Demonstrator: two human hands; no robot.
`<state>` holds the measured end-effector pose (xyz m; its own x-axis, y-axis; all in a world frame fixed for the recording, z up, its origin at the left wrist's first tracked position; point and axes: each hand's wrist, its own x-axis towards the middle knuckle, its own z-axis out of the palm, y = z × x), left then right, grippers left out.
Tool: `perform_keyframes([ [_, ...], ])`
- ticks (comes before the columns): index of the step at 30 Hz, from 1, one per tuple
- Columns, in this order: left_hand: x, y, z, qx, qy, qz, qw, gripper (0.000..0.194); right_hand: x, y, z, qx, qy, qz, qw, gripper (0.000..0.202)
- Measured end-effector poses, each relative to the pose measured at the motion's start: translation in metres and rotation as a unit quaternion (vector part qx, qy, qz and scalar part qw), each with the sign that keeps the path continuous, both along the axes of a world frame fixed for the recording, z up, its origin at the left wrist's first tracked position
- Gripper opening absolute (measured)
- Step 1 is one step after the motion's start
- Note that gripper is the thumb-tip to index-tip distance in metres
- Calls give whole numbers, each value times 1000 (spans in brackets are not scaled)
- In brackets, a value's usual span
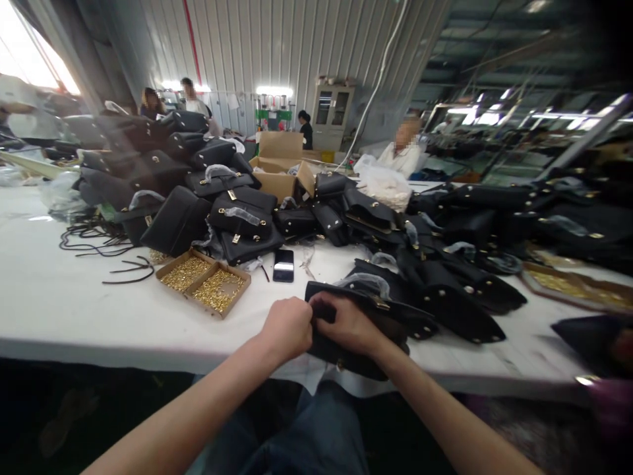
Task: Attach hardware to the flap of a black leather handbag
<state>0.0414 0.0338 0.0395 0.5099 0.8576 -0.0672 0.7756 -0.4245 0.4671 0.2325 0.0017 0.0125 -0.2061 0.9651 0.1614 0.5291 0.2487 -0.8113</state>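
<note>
Black bag (329, 349) lies at the near edge of the white surface (59, 290), directly in front of the seated person, its lower part reaching toward the lap. Both hands meet at its left end. The left hand (289, 323) is curled closed like a fist, its knuckles toward the bag's corner; whether anything is pinched inside cannot be told. The right hand (349, 323) rests over the bag, thumb and fingers bent into a narrow loop beside the left; what the fingertips grip, if anything, is hidden.

Just beyond, more black bags (445, 293) overlap toward the right, some with handles wrapped in clear plastic. To the left of the hands sits a shallow divided tray (238, 299), both compartments holding small gold-coloured pieces (215, 289). A phone (283, 266) lies flat between the tray and the worked bag. Dark cords (96, 234) are tangled farther left, beside a tall heap of bags (153, 168). Behind the middle of the surface stands an open cardboard box (274, 185), with a white plastic bag (383, 181) to its right. A co-worker in pale clothing (403, 159) is beyond that; other people are farther back.
</note>
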Motion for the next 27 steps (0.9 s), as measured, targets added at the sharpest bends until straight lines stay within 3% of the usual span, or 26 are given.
perform_keyframes([
  [4,2,11,-2,2,23,-37,999,16,2,-3,2,15,2,-3,1000,41],
  [12,7,-4,-4,66,56,10,996,27,1,-1,7,27,-2,10,1000,51],
  [20,7,1,-2,81,87,-68,991,26,4,2,-2,16,-4,3,1000,54],
  [27,4,13,-13,75,81,-76,991,24,-4,-2,-2,20,0,-31,999,52],
])
